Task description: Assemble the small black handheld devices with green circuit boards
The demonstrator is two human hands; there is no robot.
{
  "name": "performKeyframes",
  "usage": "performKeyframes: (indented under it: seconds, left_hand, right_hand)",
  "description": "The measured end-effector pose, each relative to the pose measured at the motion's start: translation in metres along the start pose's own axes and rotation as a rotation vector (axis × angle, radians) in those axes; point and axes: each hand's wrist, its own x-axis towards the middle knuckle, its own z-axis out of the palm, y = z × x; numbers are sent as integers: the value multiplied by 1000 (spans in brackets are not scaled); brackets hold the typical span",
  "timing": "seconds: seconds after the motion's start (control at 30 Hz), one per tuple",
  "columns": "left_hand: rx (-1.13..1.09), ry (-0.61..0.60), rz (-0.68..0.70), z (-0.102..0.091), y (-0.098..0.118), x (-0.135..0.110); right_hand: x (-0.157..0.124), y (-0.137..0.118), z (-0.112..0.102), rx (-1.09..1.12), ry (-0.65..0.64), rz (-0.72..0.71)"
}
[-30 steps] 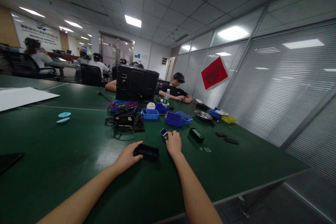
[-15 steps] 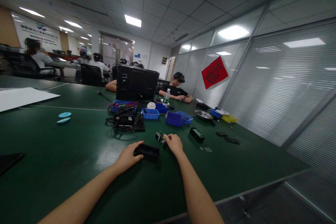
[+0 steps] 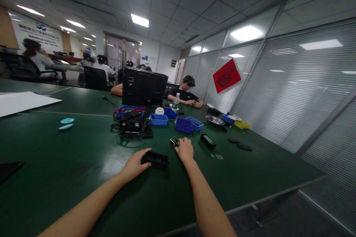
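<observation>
My left hand (image 3: 137, 163) grips the left end of a black open plastic case (image 3: 157, 160) that rests on the green table (image 3: 116, 207), thumb on the near side and fingers on the far side. Just beyond it, my right hand (image 3: 185, 150) has its fingers closed on a small electronic module (image 3: 174, 141) with silver and greenish parts; the fingers cover much of it. To the right of this hand lies a black box with a green panel (image 3: 208, 141). A small ring (image 3: 212, 156) and a clear thin piece (image 3: 219, 157) lie near that box.
Behind my hands are a black power supply with cables (image 3: 130, 130), blue bins (image 3: 158, 119), a water bottle (image 3: 175, 102), a metal dish (image 3: 215, 120) and a monitor (image 3: 144, 86). Flat black pieces (image 3: 244, 147) lie at right. Across the table sits a person (image 3: 187, 92).
My right hand has moved the electronic module slightly away from me and to the right, turning it. The left hand and the black case stay in place.
</observation>
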Motion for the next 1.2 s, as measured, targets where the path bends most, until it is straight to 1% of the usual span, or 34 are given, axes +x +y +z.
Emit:
performKeyframes:
  seconds: [0.1, 0.17, 0.23, 0.3, 0.37, 0.43, 0.5, 0.63, 0.73, 0.83, 0.93, 1.07, 1.2]
  left_hand:
    - [-2, -2, 2, 1, -1, 1]
    - [-5, 3, 8, 2, -2, 1]
    - [-9, 5, 10, 2, -3, 2]
    - [-10, 5, 9, 1, -2, 2]
    - [-12, 1, 0, 1, -1, 1]
    - [-10, -4, -6, 0, 0, 1]
    - [-5, -3, -6, 0, 0, 0]
    - [-7, 3, -10, 1, -1, 1]
    - [-13, -3, -9, 1, -1, 1]
    - [-15, -6, -13, 0, -1, 1]
    - [-1, 0, -10, 0, -2, 1]
    - [15, 0, -36, 2, -4, 3]
    - [32, 8, -40, 3, -6, 3]
  right_hand:
    - [-1, -4, -1, -8, -20, -86]
    - [-2, -7, -2, -4, -7, -104]
    - [-2, -7, -3, 2, 47, -47]
    - [0, -2, -3, 9, 68, 70]
    - [3, 4, -3, 32, 1, 174]
    - [5, 9, -1, 73, -82, 209]
    - [6, 10, 1, 111, -95, 194]
    - [4, 5, 3, 149, -25, 127]
    - [2, -1, 2, 186, -12, 80]
    - [2, -3, 1, 233, -12, 73]
    - [2, -2, 1, 255, -42, 94]
    - [1, -1, 1, 248, -113, 78]
    - [1, -1, -2, 232, -142, 82]
